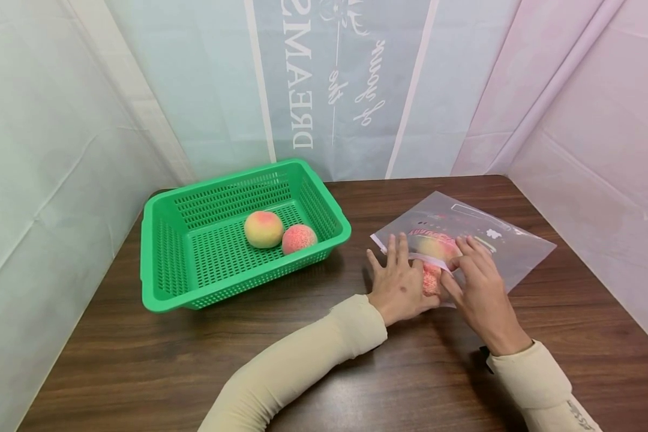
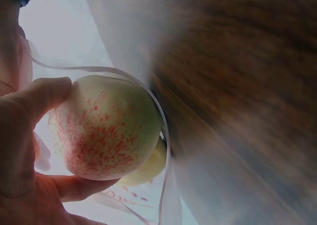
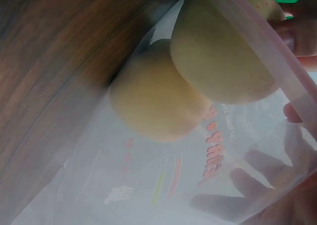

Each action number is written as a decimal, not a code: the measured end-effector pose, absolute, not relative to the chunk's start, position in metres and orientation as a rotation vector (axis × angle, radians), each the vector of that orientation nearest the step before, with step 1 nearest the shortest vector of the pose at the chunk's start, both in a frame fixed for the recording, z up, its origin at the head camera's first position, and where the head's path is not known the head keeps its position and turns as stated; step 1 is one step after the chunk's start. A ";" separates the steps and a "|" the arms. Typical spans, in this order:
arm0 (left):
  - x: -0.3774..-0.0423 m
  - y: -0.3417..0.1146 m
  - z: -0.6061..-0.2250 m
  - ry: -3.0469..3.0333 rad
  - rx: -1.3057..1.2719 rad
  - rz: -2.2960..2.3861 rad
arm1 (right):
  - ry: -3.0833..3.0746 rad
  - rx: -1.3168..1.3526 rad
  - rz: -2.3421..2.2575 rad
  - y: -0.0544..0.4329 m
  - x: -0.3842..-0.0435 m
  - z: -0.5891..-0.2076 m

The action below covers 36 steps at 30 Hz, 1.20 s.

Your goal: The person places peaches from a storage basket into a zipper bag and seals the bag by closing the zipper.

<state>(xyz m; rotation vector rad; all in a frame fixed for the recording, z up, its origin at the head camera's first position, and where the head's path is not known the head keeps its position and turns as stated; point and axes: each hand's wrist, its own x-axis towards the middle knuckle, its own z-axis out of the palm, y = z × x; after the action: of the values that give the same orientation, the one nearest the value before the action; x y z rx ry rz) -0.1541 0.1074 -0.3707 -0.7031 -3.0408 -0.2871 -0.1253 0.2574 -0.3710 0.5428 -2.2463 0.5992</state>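
Observation:
A clear printed zip bag (image 1: 518,247) lies on the table at the right, its mouth toward the person. Inside it is a yellow-pink peach (image 3: 158,98). At the mouth, my left hand (image 1: 401,288) grips a second, red-speckled peach (image 2: 106,128) between thumb and fingers. That peach is partly within the bag's opening, touching or close to the first one. My right hand (image 1: 483,294) pinches the mouth's edge beside it. Through the film in the right wrist view, several of its fingers (image 3: 255,178) show behind the bag.
Left of the hands stands a green slotted basket (image 1: 159,288). In its right part sit a yellow-pink peach (image 1: 263,230) and a red-speckled peach (image 1: 299,239). Cloth walls (image 1: 43,150) border the brown wooden table (image 1: 313,372) at the back and sides.

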 end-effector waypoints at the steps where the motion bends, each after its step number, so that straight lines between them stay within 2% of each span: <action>1: -0.154 0.108 -0.371 -3.036 -0.702 -0.276 | -2.246 0.541 0.600 0.258 -0.125 -0.371; 19: -0.158 0.117 -0.371 -2.914 -0.736 -0.284 | -2.255 0.580 0.615 0.259 -0.123 -0.372; 36: -0.168 0.125 -0.371 -2.944 -0.623 -0.299 | -2.228 0.600 0.646 0.259 -0.124 -0.372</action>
<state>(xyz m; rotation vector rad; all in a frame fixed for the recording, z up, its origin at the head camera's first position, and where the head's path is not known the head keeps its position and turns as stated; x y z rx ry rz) -0.1677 0.1249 -0.3713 -0.6233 -2.9438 -0.2989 -0.1240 0.2585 -0.3721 0.5998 -2.2281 0.6462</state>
